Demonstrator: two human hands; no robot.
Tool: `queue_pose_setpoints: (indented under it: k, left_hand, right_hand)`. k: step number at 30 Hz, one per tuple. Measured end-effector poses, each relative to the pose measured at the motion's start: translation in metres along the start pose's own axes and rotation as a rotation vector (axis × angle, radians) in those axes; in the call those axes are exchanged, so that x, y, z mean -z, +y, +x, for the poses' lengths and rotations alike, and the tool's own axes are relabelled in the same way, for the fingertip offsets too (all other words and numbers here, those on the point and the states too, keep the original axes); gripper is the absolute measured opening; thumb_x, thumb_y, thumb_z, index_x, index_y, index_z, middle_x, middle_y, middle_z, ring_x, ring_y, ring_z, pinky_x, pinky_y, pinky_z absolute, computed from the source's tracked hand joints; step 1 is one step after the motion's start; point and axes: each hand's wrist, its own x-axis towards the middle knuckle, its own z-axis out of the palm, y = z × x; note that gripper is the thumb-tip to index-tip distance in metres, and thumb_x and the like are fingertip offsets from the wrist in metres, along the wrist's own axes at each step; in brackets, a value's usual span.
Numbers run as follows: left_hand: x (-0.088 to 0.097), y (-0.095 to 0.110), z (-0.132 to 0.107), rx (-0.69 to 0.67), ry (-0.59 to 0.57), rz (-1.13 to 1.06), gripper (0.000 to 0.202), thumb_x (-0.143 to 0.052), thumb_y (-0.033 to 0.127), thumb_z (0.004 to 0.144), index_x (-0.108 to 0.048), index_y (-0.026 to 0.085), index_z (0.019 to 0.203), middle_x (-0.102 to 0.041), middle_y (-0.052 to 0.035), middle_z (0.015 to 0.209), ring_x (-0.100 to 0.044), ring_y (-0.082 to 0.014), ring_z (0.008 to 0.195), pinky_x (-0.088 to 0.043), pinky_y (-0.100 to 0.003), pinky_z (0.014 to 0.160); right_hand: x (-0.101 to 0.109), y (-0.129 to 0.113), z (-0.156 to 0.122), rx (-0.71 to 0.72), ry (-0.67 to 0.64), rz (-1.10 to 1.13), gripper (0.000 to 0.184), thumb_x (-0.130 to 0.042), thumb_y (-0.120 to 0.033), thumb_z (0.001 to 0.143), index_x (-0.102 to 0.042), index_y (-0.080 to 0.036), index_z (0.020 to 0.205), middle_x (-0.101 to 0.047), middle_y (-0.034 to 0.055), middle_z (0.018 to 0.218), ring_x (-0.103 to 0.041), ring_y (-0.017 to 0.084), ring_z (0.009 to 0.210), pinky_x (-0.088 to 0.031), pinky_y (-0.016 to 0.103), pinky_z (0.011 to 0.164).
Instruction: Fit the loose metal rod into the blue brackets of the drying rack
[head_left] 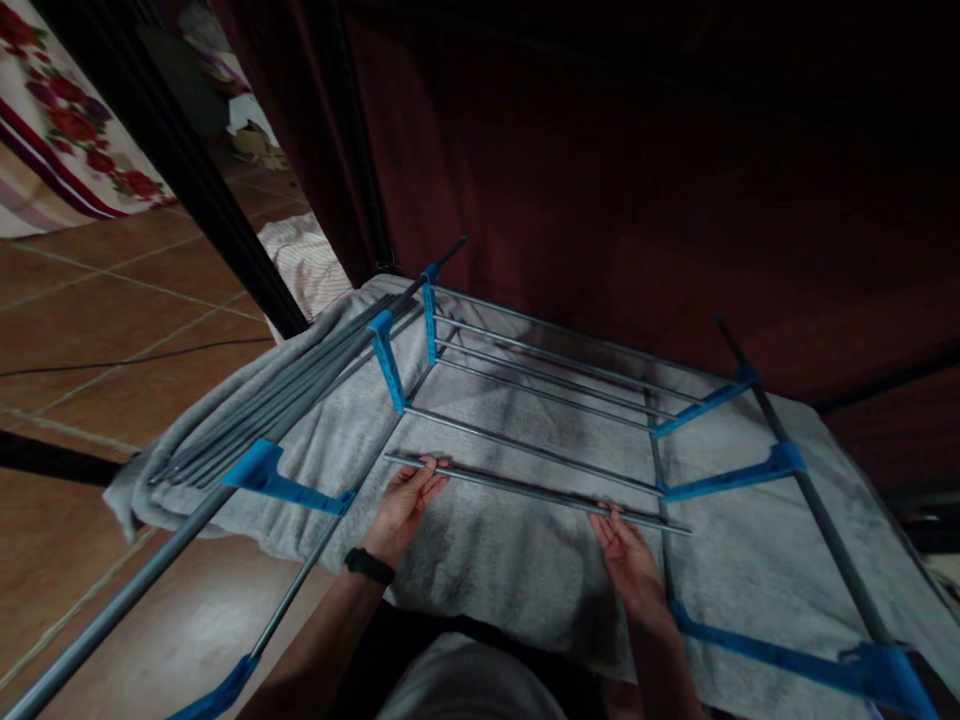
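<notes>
A thin grey metal rod lies crosswise in front of me, held near both ends. My left hand, with a black band on the wrist, pinches it toward its left end. Toward the right end, the fingers of my right hand are closed on the same rod. Around it stands a partly assembled rack of grey tubes with blue plastic brackets. One crossbar joins the left bracket and the right bracket just beyond the held rod. Several more crossbars span the far brackets.
A bundle of loose grey rods lies on the left of the grey blanket. Dark posts and a dark red curtain border the far side. Tiled floor with a black cable is at left.
</notes>
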Motion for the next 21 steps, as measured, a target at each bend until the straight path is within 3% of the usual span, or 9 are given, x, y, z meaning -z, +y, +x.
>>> queue_pose_setpoints:
  k: [8,14,17,21]
  left_hand:
    - [-0.005,-0.005,-0.011,0.07,-0.008,0.027,0.019,-0.075,0.004,0.085,-0.063,0.016,0.077,-0.077,-0.002,0.078,-0.078,-0.0174,0.078,-0.063,-0.029,0.085]
    - [-0.01,-0.001,-0.009,0.076,0.091,0.095,0.019,-0.065,0.009,0.093,-0.061,0.018,0.077,-0.075,-0.0021,0.072,-0.077,-0.0157,0.074,-0.064,-0.026,0.079]
    - [-0.009,0.0,-0.008,0.07,0.092,0.188,0.018,-0.061,0.008,0.094,-0.061,0.016,0.079,-0.076,-0.0054,0.077,-0.078,-0.0159,0.076,-0.064,-0.025,0.078]
    - [-0.005,-0.002,-0.007,0.126,-0.017,0.42,0.007,-0.062,0.014,0.093,-0.068,0.013,0.09,-0.079,-0.0145,0.095,-0.078,-0.0206,0.086,-0.064,-0.028,0.078]
  right_hand:
    - [-0.029,0.002,-0.006,-0.034,0.135,0.131,0.009,-0.083,-0.026,0.079,-0.075,-0.03,0.082,-0.079,-0.0029,0.093,-0.076,0.016,0.098,-0.063,0.034,0.096]
    - [-0.046,-0.006,-0.019,-0.021,0.023,0.137,0.012,-0.08,-0.022,0.08,-0.077,-0.032,0.086,-0.08,-0.0017,0.096,-0.075,0.017,0.102,-0.06,0.035,0.098]
    - [-0.051,-0.007,-0.021,-0.019,0.003,0.152,0.011,-0.081,-0.022,0.079,-0.076,-0.032,0.082,-0.079,-0.0022,0.093,-0.074,0.017,0.102,-0.059,0.037,0.099]
    - [-0.056,-0.006,-0.021,0.014,0.019,0.2,0.014,-0.085,-0.025,0.077,-0.072,-0.031,0.076,-0.078,-0.0029,0.092,-0.073,0.018,0.1,-0.059,0.04,0.099]
